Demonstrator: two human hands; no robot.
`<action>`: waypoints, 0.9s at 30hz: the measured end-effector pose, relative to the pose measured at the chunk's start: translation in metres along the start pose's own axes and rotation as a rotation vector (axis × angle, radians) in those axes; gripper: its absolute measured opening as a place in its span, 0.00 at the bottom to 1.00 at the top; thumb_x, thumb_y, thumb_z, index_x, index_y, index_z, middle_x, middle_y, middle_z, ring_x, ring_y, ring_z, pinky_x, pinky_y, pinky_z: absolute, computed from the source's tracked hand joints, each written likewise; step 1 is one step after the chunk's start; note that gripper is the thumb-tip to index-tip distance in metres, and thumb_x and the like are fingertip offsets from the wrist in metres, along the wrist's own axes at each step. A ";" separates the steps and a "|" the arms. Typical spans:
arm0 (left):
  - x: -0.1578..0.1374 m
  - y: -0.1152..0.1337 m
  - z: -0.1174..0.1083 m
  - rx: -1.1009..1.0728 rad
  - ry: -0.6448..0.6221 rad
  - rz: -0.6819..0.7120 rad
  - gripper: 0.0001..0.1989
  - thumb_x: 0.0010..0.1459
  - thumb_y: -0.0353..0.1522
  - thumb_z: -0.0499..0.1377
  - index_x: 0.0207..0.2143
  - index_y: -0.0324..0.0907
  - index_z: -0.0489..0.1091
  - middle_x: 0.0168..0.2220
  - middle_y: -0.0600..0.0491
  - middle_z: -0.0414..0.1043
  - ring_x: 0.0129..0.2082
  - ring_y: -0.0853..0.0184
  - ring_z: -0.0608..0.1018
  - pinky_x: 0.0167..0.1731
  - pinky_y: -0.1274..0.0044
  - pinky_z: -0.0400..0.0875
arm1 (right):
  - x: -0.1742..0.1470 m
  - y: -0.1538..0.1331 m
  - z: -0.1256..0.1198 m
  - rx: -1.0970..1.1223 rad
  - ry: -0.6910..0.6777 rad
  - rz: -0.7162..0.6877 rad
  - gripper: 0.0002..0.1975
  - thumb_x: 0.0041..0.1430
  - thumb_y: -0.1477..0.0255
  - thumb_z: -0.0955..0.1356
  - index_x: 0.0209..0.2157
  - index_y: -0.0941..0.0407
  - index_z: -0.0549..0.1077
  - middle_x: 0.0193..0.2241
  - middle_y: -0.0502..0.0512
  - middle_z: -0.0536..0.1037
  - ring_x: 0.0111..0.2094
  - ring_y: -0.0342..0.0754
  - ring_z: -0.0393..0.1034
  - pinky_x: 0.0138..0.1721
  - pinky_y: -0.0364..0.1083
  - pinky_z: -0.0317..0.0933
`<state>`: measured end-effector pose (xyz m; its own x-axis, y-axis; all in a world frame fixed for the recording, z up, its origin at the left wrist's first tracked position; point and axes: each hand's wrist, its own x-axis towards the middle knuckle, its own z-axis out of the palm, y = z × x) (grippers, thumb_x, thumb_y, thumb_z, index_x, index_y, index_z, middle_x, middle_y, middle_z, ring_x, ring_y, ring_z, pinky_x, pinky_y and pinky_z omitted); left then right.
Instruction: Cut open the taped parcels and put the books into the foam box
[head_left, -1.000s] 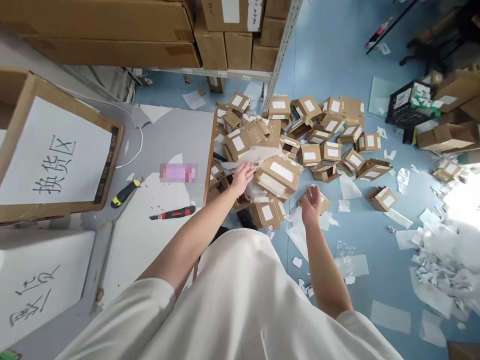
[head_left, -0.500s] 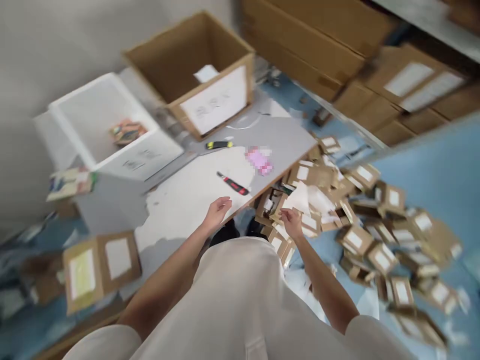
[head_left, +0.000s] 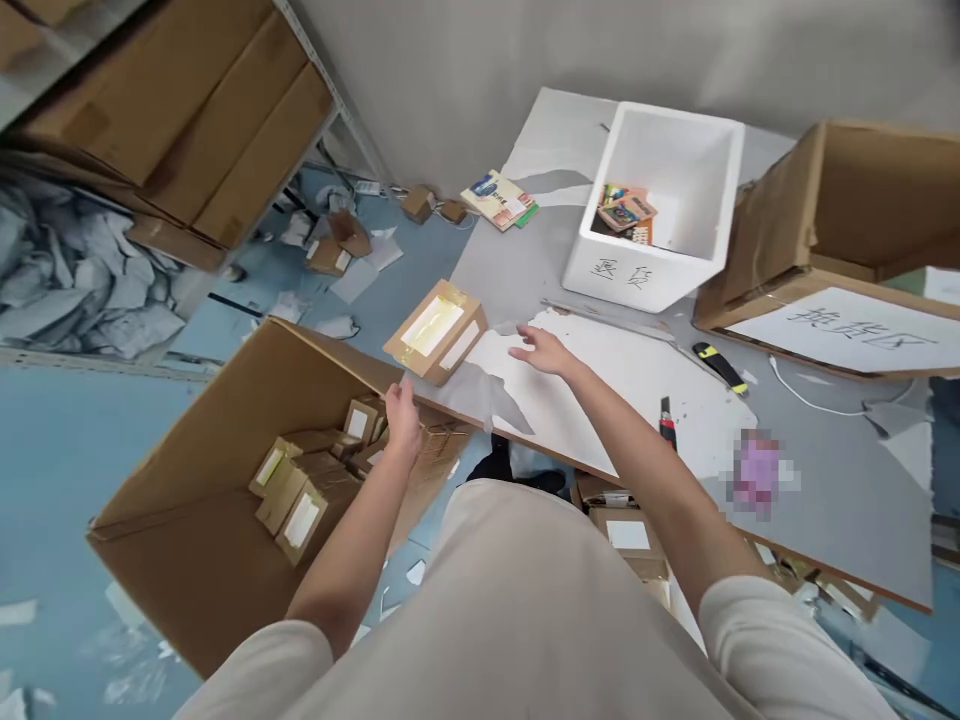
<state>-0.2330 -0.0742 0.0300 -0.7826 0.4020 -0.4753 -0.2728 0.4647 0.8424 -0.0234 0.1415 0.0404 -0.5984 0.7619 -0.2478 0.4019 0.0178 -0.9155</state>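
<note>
A small taped cardboard box [head_left: 438, 334] with white labels and yellow tape lies at the left end of the table. My left hand [head_left: 405, 422] is by its near left corner, fingers stretched upward; whether they touch the box I cannot tell. To the right of the box, my right hand [head_left: 546, 352] is apart from it, fingers spread and holding nothing. Below my left hand, a large open carton [head_left: 187, 500] holds several small boxes [head_left: 304, 520].
A white foam bin [head_left: 645, 275] with colourful packets stands at the table's back, beside a big cardboard box [head_left: 772, 230]. A black-yellow cutter [head_left: 720, 367], a red-black cutter [head_left: 667, 425] and booklets [head_left: 496, 199] lie on the table [head_left: 847, 500]. Shelving with cartons [head_left: 187, 130] stands left.
My view has swung left, bringing the large open carton into sight. Both hands have moved from the table's front edge toward the small taped box, reaching out on either side of it.
</note>
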 end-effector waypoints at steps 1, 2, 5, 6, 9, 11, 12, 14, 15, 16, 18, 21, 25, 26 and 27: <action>0.011 0.005 0.001 -0.025 -0.030 -0.049 0.36 0.57 0.56 0.49 0.62 0.49 0.52 0.67 0.47 0.50 0.67 0.58 0.55 0.61 0.63 0.58 | 0.024 -0.006 0.014 0.011 -0.014 0.004 0.36 0.42 0.62 0.76 0.54 0.57 0.70 0.55 0.65 0.70 0.57 0.62 0.65 0.60 0.63 0.52; 0.020 0.009 0.004 -0.053 -0.060 -0.088 0.36 0.57 0.57 0.48 0.62 0.50 0.52 0.67 0.48 0.49 0.67 0.57 0.54 0.61 0.62 0.57 | 0.046 -0.010 0.027 0.023 -0.012 0.010 0.38 0.42 0.61 0.76 0.55 0.57 0.68 0.58 0.65 0.67 0.60 0.63 0.59 0.62 0.63 0.48; 0.034 0.022 0.015 -0.149 -0.125 -0.157 0.35 0.59 0.56 0.44 0.63 0.51 0.54 0.67 0.50 0.52 0.66 0.56 0.56 0.61 0.61 0.57 | 0.095 -0.013 0.061 0.081 0.024 0.044 0.40 0.45 0.61 0.74 0.59 0.59 0.63 0.63 0.64 0.59 0.65 0.61 0.49 0.65 0.59 0.42; 0.035 0.024 0.018 -0.176 -0.143 -0.167 0.34 0.60 0.56 0.43 0.63 0.50 0.54 0.66 0.50 0.53 0.66 0.56 0.58 0.61 0.61 0.58 | 0.106 -0.013 0.069 0.110 0.031 0.057 0.39 0.47 0.62 0.73 0.59 0.58 0.62 0.64 0.63 0.59 0.65 0.60 0.50 0.65 0.59 0.43; 0.031 0.026 0.019 -0.200 -0.166 -0.171 0.33 0.62 0.55 0.41 0.64 0.51 0.52 0.66 0.50 0.54 0.65 0.57 0.60 0.60 0.63 0.61 | 0.115 -0.011 0.084 0.184 0.036 0.080 0.32 0.49 0.64 0.72 0.56 0.55 0.64 0.58 0.60 0.67 0.60 0.56 0.59 0.62 0.59 0.50; 0.026 0.026 0.017 -0.156 -0.161 -0.143 0.33 0.61 0.55 0.42 0.64 0.53 0.51 0.66 0.52 0.52 0.65 0.58 0.59 0.59 0.64 0.63 | 0.102 -0.009 0.083 0.181 0.067 0.074 0.27 0.50 0.65 0.71 0.52 0.54 0.67 0.54 0.58 0.71 0.56 0.54 0.64 0.59 0.58 0.55; 0.023 0.027 0.016 -0.126 -0.168 -0.115 0.33 0.61 0.55 0.43 0.64 0.54 0.50 0.67 0.53 0.52 0.65 0.58 0.59 0.58 0.65 0.64 | 0.090 -0.007 0.079 0.173 0.099 0.064 0.24 0.50 0.65 0.71 0.50 0.54 0.67 0.52 0.57 0.72 0.55 0.53 0.65 0.58 0.57 0.57; 0.016 0.030 0.017 -0.070 -0.225 -0.039 0.33 0.60 0.55 0.45 0.64 0.55 0.50 0.66 0.54 0.52 0.65 0.59 0.59 0.57 0.68 0.65 | 0.055 -0.003 0.065 0.179 0.197 0.042 0.20 0.52 0.64 0.69 0.47 0.54 0.67 0.51 0.57 0.72 0.53 0.52 0.66 0.55 0.55 0.60; 0.012 0.033 0.021 -0.049 -0.274 -0.002 0.33 0.59 0.55 0.47 0.64 0.56 0.50 0.66 0.55 0.52 0.65 0.59 0.59 0.57 0.69 0.65 | 0.033 0.000 0.057 0.195 0.258 0.038 0.19 0.53 0.63 0.68 0.46 0.54 0.67 0.51 0.58 0.72 0.53 0.51 0.66 0.53 0.54 0.62; 0.008 0.036 0.026 -0.034 -0.327 0.031 0.34 0.59 0.55 0.49 0.64 0.55 0.51 0.66 0.55 0.53 0.65 0.59 0.59 0.57 0.70 0.65 | 0.010 0.004 0.049 0.216 0.325 0.041 0.19 0.54 0.62 0.68 0.46 0.54 0.66 0.50 0.58 0.72 0.53 0.51 0.66 0.52 0.53 0.63; -0.002 0.040 0.043 -0.006 -0.447 0.081 0.35 0.58 0.54 0.52 0.64 0.54 0.53 0.66 0.54 0.54 0.65 0.58 0.59 0.58 0.71 0.62 | -0.039 0.013 0.034 0.252 0.475 0.078 0.19 0.55 0.60 0.68 0.45 0.54 0.66 0.49 0.60 0.72 0.52 0.50 0.67 0.50 0.52 0.65; -0.020 0.041 0.080 0.051 -0.638 0.114 0.37 0.56 0.54 0.54 0.64 0.50 0.53 0.65 0.50 0.55 0.64 0.58 0.61 0.60 0.69 0.60 | -0.108 0.030 0.016 0.294 0.701 0.167 0.19 0.53 0.59 0.69 0.43 0.54 0.66 0.48 0.60 0.73 0.50 0.51 0.68 0.51 0.54 0.66; -0.051 0.028 0.129 0.150 -0.845 0.139 0.36 0.57 0.52 0.55 0.63 0.46 0.54 0.64 0.48 0.57 0.63 0.58 0.62 0.60 0.68 0.59 | -0.180 0.057 -0.003 0.355 0.922 0.237 0.20 0.53 0.59 0.70 0.43 0.54 0.66 0.48 0.60 0.73 0.51 0.52 0.69 0.54 0.56 0.63; -0.060 0.023 0.139 0.177 -0.879 0.151 0.35 0.57 0.51 0.55 0.63 0.46 0.55 0.64 0.48 0.58 0.63 0.58 0.62 0.60 0.68 0.59 | -0.195 0.064 -0.008 0.374 0.952 0.241 0.20 0.52 0.60 0.71 0.43 0.54 0.66 0.48 0.61 0.73 0.51 0.52 0.69 0.54 0.57 0.63; -0.069 0.018 0.147 0.205 -0.907 0.165 0.34 0.58 0.50 0.55 0.62 0.46 0.56 0.63 0.48 0.59 0.63 0.58 0.62 0.60 0.67 0.59 | -0.208 0.071 -0.013 0.396 0.968 0.242 0.21 0.51 0.60 0.71 0.44 0.54 0.66 0.49 0.61 0.73 0.52 0.53 0.68 0.55 0.57 0.62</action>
<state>-0.1018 0.0228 0.0406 -0.0449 0.8955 -0.4429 -0.0262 0.4421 0.8966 0.1382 -0.0073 0.0309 0.3403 0.9094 -0.2392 0.0788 -0.2810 -0.9565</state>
